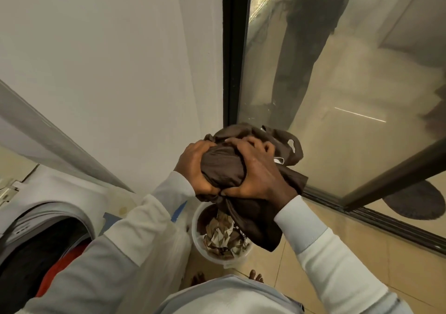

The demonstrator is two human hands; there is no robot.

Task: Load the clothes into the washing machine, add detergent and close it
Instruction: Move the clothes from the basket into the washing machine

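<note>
A bunched dark brown garment [223, 166] is held in mid-air at the centre of the view. My left hand [193, 168] grips its left side and my right hand [258, 171] grips its right side, fingers curled into the cloth. A loose end of the garment hangs down over a white bucket [196, 237] on the floor, which holds patterned brown and cream clothes [222, 239]. The white washing machine [62, 193] stands at the lower left with its drum opening [36, 248] showing dark and red cloth [58, 270] inside.
A white wall rises behind the machine. A dark-framed glass sliding door [337, 96] runs along the right, with a dark round mat [417, 200] beyond it. The floor is beige tile [289, 260], and my bare toes [255, 276] show below the bucket.
</note>
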